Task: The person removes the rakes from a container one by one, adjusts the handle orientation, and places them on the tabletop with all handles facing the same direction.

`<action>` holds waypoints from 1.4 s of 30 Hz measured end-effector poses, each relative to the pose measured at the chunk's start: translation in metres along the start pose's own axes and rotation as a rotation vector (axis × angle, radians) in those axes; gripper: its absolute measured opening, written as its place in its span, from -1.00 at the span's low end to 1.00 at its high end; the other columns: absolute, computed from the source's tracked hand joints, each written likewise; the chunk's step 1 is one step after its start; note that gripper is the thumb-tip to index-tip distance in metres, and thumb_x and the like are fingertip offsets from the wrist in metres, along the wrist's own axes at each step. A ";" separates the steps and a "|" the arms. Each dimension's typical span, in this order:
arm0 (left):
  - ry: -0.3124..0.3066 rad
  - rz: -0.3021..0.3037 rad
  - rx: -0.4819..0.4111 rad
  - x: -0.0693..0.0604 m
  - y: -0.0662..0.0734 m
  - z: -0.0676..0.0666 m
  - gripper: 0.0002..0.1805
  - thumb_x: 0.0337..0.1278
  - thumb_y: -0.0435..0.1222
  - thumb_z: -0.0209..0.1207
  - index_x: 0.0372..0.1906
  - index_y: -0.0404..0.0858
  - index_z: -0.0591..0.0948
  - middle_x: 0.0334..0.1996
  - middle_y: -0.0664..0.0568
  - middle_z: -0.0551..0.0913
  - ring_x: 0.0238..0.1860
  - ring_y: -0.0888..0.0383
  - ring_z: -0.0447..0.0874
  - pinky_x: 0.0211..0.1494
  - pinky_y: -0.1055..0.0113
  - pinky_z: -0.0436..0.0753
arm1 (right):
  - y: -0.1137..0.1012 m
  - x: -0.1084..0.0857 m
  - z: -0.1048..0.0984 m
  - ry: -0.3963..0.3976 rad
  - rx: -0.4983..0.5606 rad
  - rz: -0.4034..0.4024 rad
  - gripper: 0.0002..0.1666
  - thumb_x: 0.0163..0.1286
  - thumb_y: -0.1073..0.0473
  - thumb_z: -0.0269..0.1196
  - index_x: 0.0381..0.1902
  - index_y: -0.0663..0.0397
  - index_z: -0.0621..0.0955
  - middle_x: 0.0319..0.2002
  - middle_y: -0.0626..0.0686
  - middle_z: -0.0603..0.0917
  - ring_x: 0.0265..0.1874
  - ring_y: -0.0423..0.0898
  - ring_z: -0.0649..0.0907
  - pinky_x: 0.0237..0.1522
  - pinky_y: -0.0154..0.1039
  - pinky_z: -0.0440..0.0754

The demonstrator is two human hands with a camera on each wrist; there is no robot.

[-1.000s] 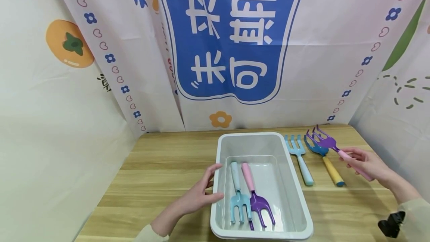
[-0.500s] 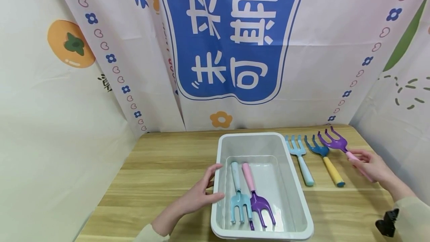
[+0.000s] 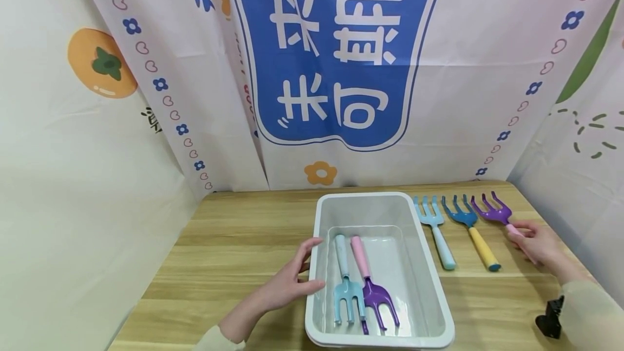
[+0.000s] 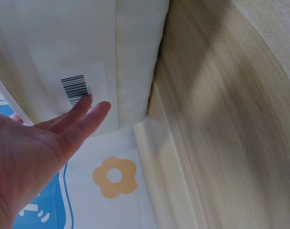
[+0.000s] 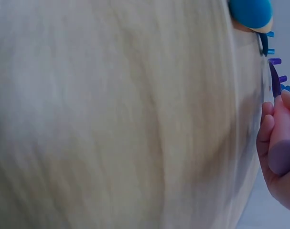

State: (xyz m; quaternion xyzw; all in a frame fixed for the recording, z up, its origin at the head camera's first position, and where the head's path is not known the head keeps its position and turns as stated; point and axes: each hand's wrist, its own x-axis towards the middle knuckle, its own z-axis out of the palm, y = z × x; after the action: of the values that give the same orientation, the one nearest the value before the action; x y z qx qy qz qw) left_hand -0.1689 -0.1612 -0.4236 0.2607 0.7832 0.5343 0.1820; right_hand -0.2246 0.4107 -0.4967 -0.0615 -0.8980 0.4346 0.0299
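My right hand pinches the pink handle of a purple hand rake at the right of the table; in the right wrist view the fingers wrap the pink handle. Beside it lie a dark blue hand rake with a yellow handle and a light blue hand rake. My left hand touches the left side of the grey-white plastic bin, its fingers nearly straight against the barcoded wall. Inside lie a light blue hand fork and a purple hand fork with a pink handle.
The wooden table extends left of the bin. Printed cloth hangs behind it and along both sides. A small black object sits by the right sleeve.
My right hand has carried the purple hand rake to the right and lowered it beside the dark blue rake, which it earlier overlapped. The left hand and bin stay put.
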 end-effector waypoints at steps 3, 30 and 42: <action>0.001 0.004 -0.001 0.000 -0.001 0.000 -0.16 0.27 -0.13 0.20 0.49 -0.07 -0.02 0.42 -0.36 0.06 0.29 -0.32 0.27 0.15 0.01 0.51 | 0.000 0.002 0.003 0.013 0.016 0.001 -0.35 0.45 0.12 0.14 0.20 0.59 0.27 -0.39 0.13 0.66 -0.59 -0.18 0.59 -0.61 -0.21 0.60; 0.004 0.014 0.008 -0.002 -0.003 0.001 -0.18 0.27 -0.12 0.19 0.48 0.02 -0.01 0.41 -0.34 0.09 0.29 -0.28 0.29 0.13 0.08 0.52 | -0.005 0.003 0.012 0.150 -0.184 0.050 -0.30 0.48 -0.11 0.06 0.18 0.48 0.42 0.03 0.51 0.52 -0.05 0.41 0.49 -0.16 0.11 0.44; 0.001 0.012 0.014 -0.001 -0.001 0.000 -0.15 0.27 -0.11 0.19 0.49 -0.08 -0.03 0.42 -0.34 0.07 0.30 -0.32 0.26 0.13 0.07 0.52 | -0.040 -0.006 0.007 0.171 -0.082 0.008 -0.25 0.45 -0.13 0.11 0.27 0.44 0.38 0.19 0.51 0.38 0.07 0.39 0.40 -0.02 0.20 0.38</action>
State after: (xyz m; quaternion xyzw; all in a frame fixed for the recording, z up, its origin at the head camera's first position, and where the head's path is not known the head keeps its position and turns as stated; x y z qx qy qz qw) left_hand -0.1681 -0.1623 -0.4242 0.2663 0.7855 0.5300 0.1766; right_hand -0.2231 0.3801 -0.4693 -0.1032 -0.9089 0.3908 0.1023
